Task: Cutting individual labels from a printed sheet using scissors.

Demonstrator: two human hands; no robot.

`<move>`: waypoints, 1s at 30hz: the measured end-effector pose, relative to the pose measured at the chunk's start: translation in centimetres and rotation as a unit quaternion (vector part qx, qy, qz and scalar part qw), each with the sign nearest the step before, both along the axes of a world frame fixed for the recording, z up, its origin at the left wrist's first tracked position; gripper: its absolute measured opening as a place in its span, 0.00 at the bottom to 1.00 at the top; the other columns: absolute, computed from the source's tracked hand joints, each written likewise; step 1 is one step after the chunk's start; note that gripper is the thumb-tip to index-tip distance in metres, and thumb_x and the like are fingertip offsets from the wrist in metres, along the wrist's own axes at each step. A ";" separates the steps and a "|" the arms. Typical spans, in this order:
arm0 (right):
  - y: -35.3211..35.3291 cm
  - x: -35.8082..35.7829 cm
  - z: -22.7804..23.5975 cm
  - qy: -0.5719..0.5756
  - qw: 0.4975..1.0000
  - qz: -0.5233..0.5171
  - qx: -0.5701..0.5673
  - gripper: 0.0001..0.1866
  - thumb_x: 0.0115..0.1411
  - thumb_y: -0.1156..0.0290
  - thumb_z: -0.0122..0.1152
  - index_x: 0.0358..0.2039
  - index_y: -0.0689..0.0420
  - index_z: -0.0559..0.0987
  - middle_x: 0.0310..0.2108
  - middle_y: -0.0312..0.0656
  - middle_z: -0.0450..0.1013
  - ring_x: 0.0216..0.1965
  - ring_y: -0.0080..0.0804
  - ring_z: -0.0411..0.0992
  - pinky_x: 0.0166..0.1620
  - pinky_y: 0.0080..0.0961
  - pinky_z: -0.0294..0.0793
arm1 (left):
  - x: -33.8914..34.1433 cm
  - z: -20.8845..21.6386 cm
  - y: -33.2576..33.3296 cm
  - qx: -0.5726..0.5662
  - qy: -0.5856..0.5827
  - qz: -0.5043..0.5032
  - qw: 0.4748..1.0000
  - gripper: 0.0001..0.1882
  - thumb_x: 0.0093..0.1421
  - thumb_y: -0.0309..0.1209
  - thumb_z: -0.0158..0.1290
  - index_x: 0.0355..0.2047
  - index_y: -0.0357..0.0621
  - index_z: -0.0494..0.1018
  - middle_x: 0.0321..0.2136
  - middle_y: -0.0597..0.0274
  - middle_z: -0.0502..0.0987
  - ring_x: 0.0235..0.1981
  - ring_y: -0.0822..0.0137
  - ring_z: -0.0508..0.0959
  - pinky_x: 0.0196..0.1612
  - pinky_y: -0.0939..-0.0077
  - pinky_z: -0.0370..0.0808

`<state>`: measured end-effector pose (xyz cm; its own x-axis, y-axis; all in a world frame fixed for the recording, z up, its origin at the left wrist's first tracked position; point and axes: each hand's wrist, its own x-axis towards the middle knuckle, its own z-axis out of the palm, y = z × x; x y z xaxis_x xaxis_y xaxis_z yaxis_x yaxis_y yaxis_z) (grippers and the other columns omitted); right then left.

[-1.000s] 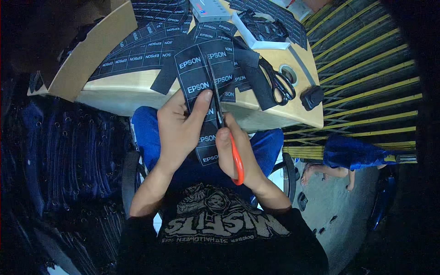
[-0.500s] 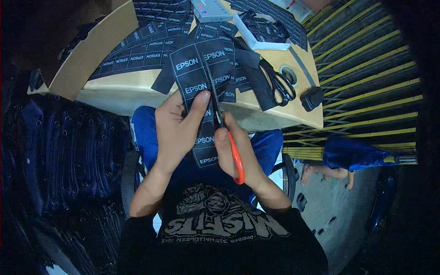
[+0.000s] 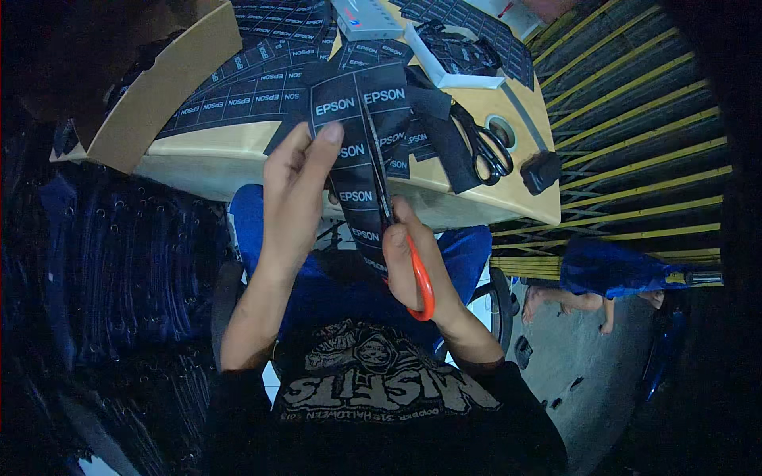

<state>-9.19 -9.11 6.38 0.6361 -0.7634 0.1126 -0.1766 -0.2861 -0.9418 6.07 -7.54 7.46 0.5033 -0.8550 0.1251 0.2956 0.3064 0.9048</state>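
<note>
My left hand (image 3: 295, 186) pinches the left edge of a black label sheet (image 3: 355, 149) printed with rows of pale lettering between thin lines. In my right hand (image 3: 417, 258) are scissors (image 3: 424, 284) with orange-red handles. Their dark blades point up and away from me, lying along the line between two columns of labels. The sheet is split below the blades, and its left strip hangs down beside my right hand. Both hands are above my lap, in front of the table's near edge.
On the wooden table (image 3: 508, 190) lie more label sheets (image 3: 238, 99), black-handled scissors (image 3: 486, 147), a tape roll (image 3: 500, 132) and a small black object (image 3: 540, 172). A white tray (image 3: 468, 81) holds black pieces near a flat box (image 3: 367, 20). Cardboard (image 3: 163, 87) stands left; a folding gate (image 3: 627, 119) is right.
My left hand has slid up the sheet's edge, toward its far end. The scissors and my right hand have shifted slightly right, and the sheet has tilted.
</note>
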 end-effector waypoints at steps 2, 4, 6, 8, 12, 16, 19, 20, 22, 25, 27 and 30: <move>0.3 0.0 0.3 -0.004 1.000 -0.008 0.017 0.20 0.63 0.56 0.44 0.38 0.64 0.64 0.16 0.47 0.66 0.18 0.42 0.68 0.26 0.34 0.67 | -0.5 0.5 -0.9 -0.008 -0.006 0.012 1.000 0.09 0.63 0.32 0.48 0.35 0.38 0.72 0.25 0.72 0.73 0.24 0.86 0.68 0.24 0.90 0.65; 0.2 -0.1 0.4 0.003 1.000 -0.005 0.021 0.20 0.63 0.55 0.44 0.37 0.64 0.64 0.16 0.47 0.66 0.18 0.41 0.68 0.26 0.34 0.67 | -0.8 0.5 -1.2 -0.021 0.011 0.004 1.000 0.08 0.62 0.28 0.49 0.37 0.35 0.72 0.29 0.69 0.76 0.27 0.85 0.71 0.28 0.90 0.68; 0.3 -0.1 0.6 0.011 1.000 -0.003 0.027 0.21 0.63 0.54 0.44 0.37 0.63 0.64 0.17 0.47 0.67 0.19 0.39 0.69 0.26 0.34 0.66 | -1.0 0.5 -1.3 -0.017 -0.018 0.033 0.999 0.08 0.62 0.27 0.49 0.38 0.35 0.72 0.30 0.68 0.76 0.28 0.85 0.71 0.29 0.90 0.68; 0.3 -0.1 1.1 0.026 0.999 -0.012 0.037 0.22 0.63 0.53 0.44 0.36 0.63 0.64 0.17 0.47 0.67 0.19 0.38 0.69 0.26 0.33 0.66 | -1.2 0.7 -1.3 -0.025 -0.014 0.029 0.999 0.08 0.61 0.26 0.49 0.38 0.34 0.71 0.30 0.66 0.77 0.28 0.85 0.71 0.29 0.90 0.68; 0.1 0.2 0.0 0.001 0.994 -0.035 -0.105 0.23 0.63 0.52 0.45 0.38 0.64 0.64 0.17 0.46 0.67 0.18 0.40 0.70 0.25 0.33 0.66 | -1.4 0.9 -1.2 -0.040 -0.041 0.061 0.996 0.08 0.61 0.25 0.50 0.38 0.34 0.71 0.29 0.65 0.77 0.27 0.84 0.72 0.28 0.89 0.68; 0.6 0.0 1.0 -0.007 0.999 -0.028 -0.037 0.23 0.63 0.53 0.45 0.40 0.64 0.64 0.17 0.46 0.68 0.19 0.40 0.71 0.26 0.32 0.68 | -1.2 1.1 -0.9 -0.032 -0.048 0.048 0.997 0.07 0.61 0.25 0.50 0.38 0.33 0.71 0.29 0.65 0.77 0.27 0.84 0.71 0.28 0.89 0.68; 0.4 0.0 1.3 -0.012 1.000 -0.001 -0.006 0.22 0.62 0.55 0.46 0.41 0.64 0.64 0.17 0.46 0.68 0.20 0.39 0.71 0.27 0.32 0.68 | -1.6 1.4 -0.7 -0.033 -0.054 0.063 0.996 0.07 0.61 0.25 0.50 0.37 0.33 0.71 0.28 0.65 0.77 0.27 0.84 0.71 0.28 0.90 0.68; 0.4 0.0 1.3 0.000 1.000 -0.003 -0.020 0.21 0.62 0.56 0.47 0.41 0.64 0.64 0.17 0.46 0.68 0.20 0.39 0.71 0.26 0.32 0.68 | -1.5 1.3 -0.6 -0.033 -0.054 0.063 0.996 0.07 0.61 0.25 0.50 0.37 0.33 0.71 0.28 0.65 0.77 0.27 0.84 0.71 0.28 0.90 0.68; 0.3 0.0 1.4 0.012 0.999 -0.005 -0.035 0.21 0.62 0.57 0.48 0.41 0.65 0.63 0.17 0.46 0.68 0.20 0.39 0.71 0.26 0.32 0.68 | -1.3 1.0 -0.5 -0.040 -0.069 0.059 0.995 0.07 0.61 0.25 0.50 0.38 0.33 0.71 0.29 0.66 0.77 0.27 0.84 0.71 0.29 0.90 0.68; 0.2 0.0 1.5 -0.024 1.000 0.017 -0.003 0.20 0.61 0.58 0.49 0.40 0.64 0.63 0.17 0.46 0.68 0.20 0.39 0.72 0.26 0.31 0.68 | -1.7 1.4 -0.4 -0.051 -0.048 0.054 0.996 0.07 0.61 0.24 0.50 0.38 0.33 0.71 0.29 0.66 0.76 0.28 0.84 0.71 0.29 0.90 0.68; 0.1 -0.1 1.3 0.006 1.000 0.001 -0.027 0.21 0.62 0.57 0.48 0.41 0.64 0.63 0.17 0.46 0.68 0.20 0.39 0.72 0.25 0.31 0.68 | -1.8 1.4 -0.5 -0.048 -0.052 0.054 0.996 0.07 0.60 0.24 0.50 0.38 0.33 0.71 0.29 0.66 0.76 0.28 0.85 0.71 0.30 0.90 0.68; 0.1 -0.1 1.0 0.007 1.000 0.003 -0.026 0.21 0.62 0.55 0.47 0.41 0.63 0.64 0.16 0.46 0.68 0.19 0.40 0.71 0.24 0.31 0.67 | -1.8 1.4 -0.5 -0.045 -0.056 0.054 0.996 0.07 0.61 0.23 0.49 0.38 0.33 0.70 0.30 0.67 0.76 0.28 0.85 0.71 0.30 0.90 0.68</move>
